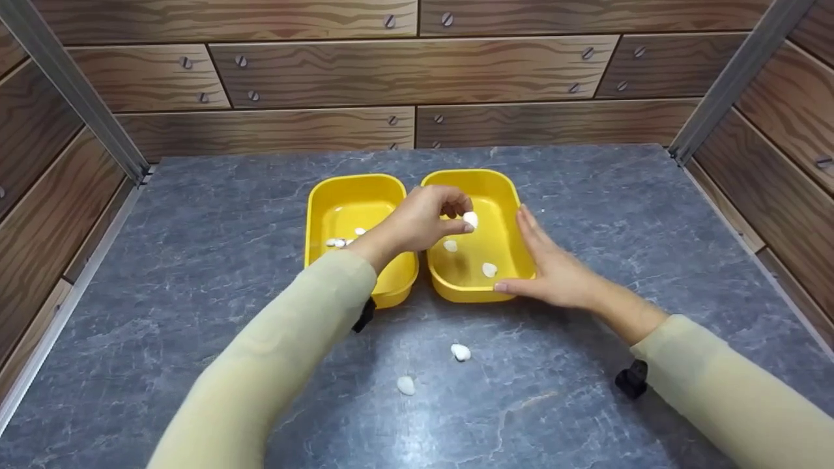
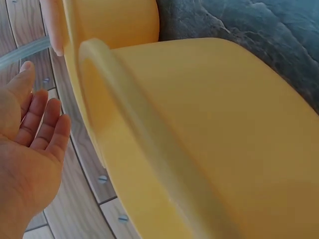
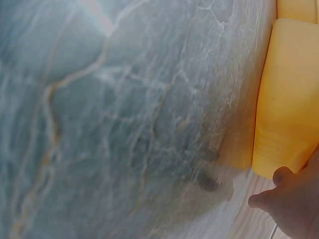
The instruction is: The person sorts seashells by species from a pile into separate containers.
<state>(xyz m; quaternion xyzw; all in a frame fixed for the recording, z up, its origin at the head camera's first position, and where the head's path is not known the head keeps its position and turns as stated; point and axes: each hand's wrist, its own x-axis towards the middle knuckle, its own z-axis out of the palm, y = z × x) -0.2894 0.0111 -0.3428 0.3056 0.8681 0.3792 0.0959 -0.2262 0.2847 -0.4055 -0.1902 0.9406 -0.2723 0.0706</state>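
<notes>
In the head view my left hand [image 1: 425, 219] pinches a small white seashell [image 1: 470, 219] between thumb and fingers, above the right yellow tub [image 1: 479, 294]. Two more shells lie on that tub's floor, one nearer the front [image 1: 489, 270]. My right hand [image 1: 561, 273] rests against the same tub, fingers straight along its right side and thumb at the front rim. The left yellow tub [image 1: 311, 218] holds several white shells [image 1: 335, 242], partly hidden by my left forearm. The left wrist view shows my left hand [image 2: 32, 159] with bent fingers; no shell is visible there.
Two white shells, one farther back [image 1: 460, 352] and one nearer [image 1: 406, 385], lie on the grey marbled tabletop [image 1: 215, 215] before the tubs. Wood-patterned panels [image 1: 313, 71] enclose the back and sides, with metal posts [image 1: 736, 85] at the corners.
</notes>
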